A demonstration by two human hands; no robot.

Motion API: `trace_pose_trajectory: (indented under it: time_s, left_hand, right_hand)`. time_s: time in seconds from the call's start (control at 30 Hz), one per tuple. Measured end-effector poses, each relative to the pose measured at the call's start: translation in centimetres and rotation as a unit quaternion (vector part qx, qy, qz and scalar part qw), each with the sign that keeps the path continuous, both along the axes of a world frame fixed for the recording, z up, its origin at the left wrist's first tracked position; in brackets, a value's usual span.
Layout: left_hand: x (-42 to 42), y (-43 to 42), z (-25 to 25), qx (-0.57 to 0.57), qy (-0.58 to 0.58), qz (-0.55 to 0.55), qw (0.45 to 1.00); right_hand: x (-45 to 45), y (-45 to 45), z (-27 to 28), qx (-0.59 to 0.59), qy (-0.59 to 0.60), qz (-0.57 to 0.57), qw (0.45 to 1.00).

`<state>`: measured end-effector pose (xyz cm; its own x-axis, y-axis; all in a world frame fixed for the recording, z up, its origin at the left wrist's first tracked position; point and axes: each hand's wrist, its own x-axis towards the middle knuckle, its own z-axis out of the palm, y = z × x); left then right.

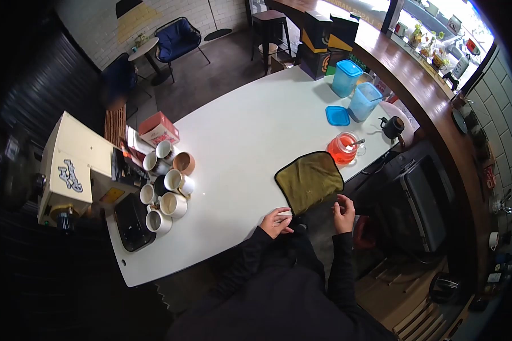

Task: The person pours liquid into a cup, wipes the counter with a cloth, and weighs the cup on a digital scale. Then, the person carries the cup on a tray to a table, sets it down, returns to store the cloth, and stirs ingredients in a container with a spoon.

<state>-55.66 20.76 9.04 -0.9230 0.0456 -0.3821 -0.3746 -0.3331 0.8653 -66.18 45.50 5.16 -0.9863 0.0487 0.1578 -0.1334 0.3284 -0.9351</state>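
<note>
An olive-green cloth [311, 181] with a dark border lies on the white table, its lower edge at the table's near side. My left hand [276, 222] is at the cloth's lower left corner, fingers bent. Something pale shows between the fingers and thumb, too small to name. Just off the cloth's lower right edge is my right hand [343, 214], fingers loosely curled and apart from the thumb, with nothing visible in it. Beyond the cloth's upper right corner stands a glass jug [342, 150] of red drink with a spoon handle sticking out.
Several mugs [173, 205] cluster at the table's left, beside a cream-coloured machine [68, 165] and a black tray [134, 223]. Two blue containers [346, 79], a blue lid [338, 116] and a black kettle [392, 127] are at the right. Dark boxes [314, 42] stand at the far end.
</note>
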Motion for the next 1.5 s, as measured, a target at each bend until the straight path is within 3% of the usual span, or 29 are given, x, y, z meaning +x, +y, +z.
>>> trace_pose_trajectory:
  time_s: [0.17,0.3,0.37,0.4,0.53,0.7,0.77,0.87,0.9,0.97,1.03,1.1,1.13,1.17,1.23,1.3,1.37,1.43,1.5]
  left_hand:
    - [-3.9,1.9,-0.9,-0.027,-0.088,0.011,0.996]
    - [-5.9,3.3,-0.8,-0.076,-0.113,0.067,0.988]
    - [-6.6,3.7,0.0,-0.262,-0.070,0.033,0.962]
    - [-6.8,4.0,0.6,-0.373,-0.079,0.011,0.924]
    - [-7.3,4.9,2.6,-0.495,-0.078,-0.020,0.865]
    - [-6.2,5.9,1.0,-0.533,-0.051,0.031,0.844]
    - [-5.7,6.4,0.4,-0.607,0.038,0.079,0.790]
    - [-5.7,7.7,0.1,-0.620,0.033,0.108,0.776]
    - [-5.7,8.2,0.1,-0.620,0.017,0.125,0.774]
    - [-6.6,9.3,1.5,-0.469,-0.071,0.151,0.867]
    - [-6.7,9.3,3.2,-0.464,-0.102,0.169,0.863]
    - [-6.2,8.2,2.5,-0.371,-0.051,0.192,0.907]
    - [-6.2,7.6,2.5,-0.342,0.014,0.228,0.912]
    - [-6.0,6.9,2.6,-0.342,0.011,0.236,0.909]
    - [-5.4,5.0,3.4,-0.205,0.017,0.315,0.926]
    - [-4.9,3.0,5.8,-0.193,0.021,0.342,0.919]
    - [-3.9,0.8,6.9,-0.154,0.046,0.346,0.925]
    - [-3.2,-1.3,7.7,-0.125,0.044,0.329,0.935]
    - [-2.9,-2.7,8.0,-0.103,0.046,0.316,0.942]
  right_hand:
    - [-3.2,1.4,0.6,0.078,0.001,-0.047,0.996]
    - [-5.1,1.9,-0.4,0.093,0.013,-0.003,0.996]
    - [-5.4,1.5,1.8,0.060,-0.079,0.023,0.995]
    - [-5.8,1.5,0.0,0.046,-0.064,0.026,0.997]
    - [-7.1,1.6,2.6,0.062,-0.115,0.091,0.987]
    - [-10.0,1.9,6.6,0.035,-0.103,0.282,0.953]
    - [-11.5,1.5,7.8,0.020,-0.094,0.325,0.941]
    - [-14.0,0.8,9.6,-0.013,-0.262,0.429,0.865]
    - [-14.7,0.3,9.6,-0.007,-0.264,0.449,0.854]
    - [-15.9,-0.7,9.4,0.005,-0.202,0.485,0.851]
    - [-16.3,-1.3,9.0,-0.002,-0.213,0.514,0.831]
    - [-16.7,-1.8,11.2,0.033,-0.164,0.528,0.833]
    - [-16.8,-1.8,11.5,0.021,-0.159,0.536,0.829]
    - [-16.9,-1.8,11.5,0.022,-0.158,0.543,0.824]
    - [-17.0,-1.5,11.7,-0.012,-0.142,0.523,0.840]
    - [-17.4,-1.2,12.5,-0.009,-0.140,0.521,0.842]
    - [-17.4,-1.2,13.6,-0.081,-0.192,0.507,0.836]
    - [-17.9,-0.8,14.1,-0.050,-0.209,0.516,0.829]
    - [-17.8,-1.2,14.5,0.000,-0.140,0.509,0.849]
